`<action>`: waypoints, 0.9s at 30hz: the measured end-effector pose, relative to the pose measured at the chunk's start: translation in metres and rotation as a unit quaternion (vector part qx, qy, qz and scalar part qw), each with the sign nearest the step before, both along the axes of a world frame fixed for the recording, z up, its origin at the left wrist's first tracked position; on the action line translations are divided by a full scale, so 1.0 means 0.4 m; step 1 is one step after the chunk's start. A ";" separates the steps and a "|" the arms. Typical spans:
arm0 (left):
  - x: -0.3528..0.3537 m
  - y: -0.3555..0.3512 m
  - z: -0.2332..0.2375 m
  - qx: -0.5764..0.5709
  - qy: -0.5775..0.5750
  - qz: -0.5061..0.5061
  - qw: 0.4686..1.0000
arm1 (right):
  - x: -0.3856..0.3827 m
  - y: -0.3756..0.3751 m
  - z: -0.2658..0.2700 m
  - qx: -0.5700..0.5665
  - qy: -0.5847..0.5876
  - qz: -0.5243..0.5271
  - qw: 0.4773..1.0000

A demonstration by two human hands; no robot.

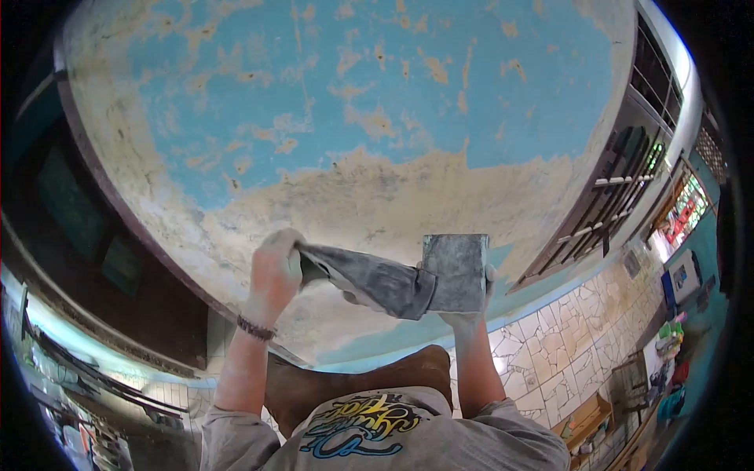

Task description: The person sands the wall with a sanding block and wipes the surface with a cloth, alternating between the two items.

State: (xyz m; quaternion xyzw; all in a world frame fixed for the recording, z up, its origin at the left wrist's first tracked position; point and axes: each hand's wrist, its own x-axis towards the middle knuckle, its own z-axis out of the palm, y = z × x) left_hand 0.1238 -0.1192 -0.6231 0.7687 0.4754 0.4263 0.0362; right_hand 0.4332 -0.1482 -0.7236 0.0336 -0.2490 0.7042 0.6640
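My left hand (pixel 276 265), dusted white and with a dark beaded bracelet at the wrist, grips one end of a dark grey strip (pixel 369 276) that looks like sandpaper. The strip stretches rightward, creased and twisted, and its other end folds at the left edge of a flat, dusty grey rectangular block (pixel 457 271). My right hand (pixel 465 317) holds this block from behind and below; most of its fingers are hidden, with fingertips showing at the right edge. Both hands are raised in front of the wall (pixel 377 192).
Blue paint and bare beige patches cover the wall. On the left is a dark door (pixel 118 235); a barred window (pixel 585 208) is on the right. Irregular pale tiles make up the floor (pixel 550 353). A wooden box (pixel 585 420) sits at lower right.
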 end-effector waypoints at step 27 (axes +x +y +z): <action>0.189 -0.006 0.263 0.206 -0.147 -0.062 0.966 | 0.110 -0.045 -0.084 -0.041 -0.103 -0.032 0.993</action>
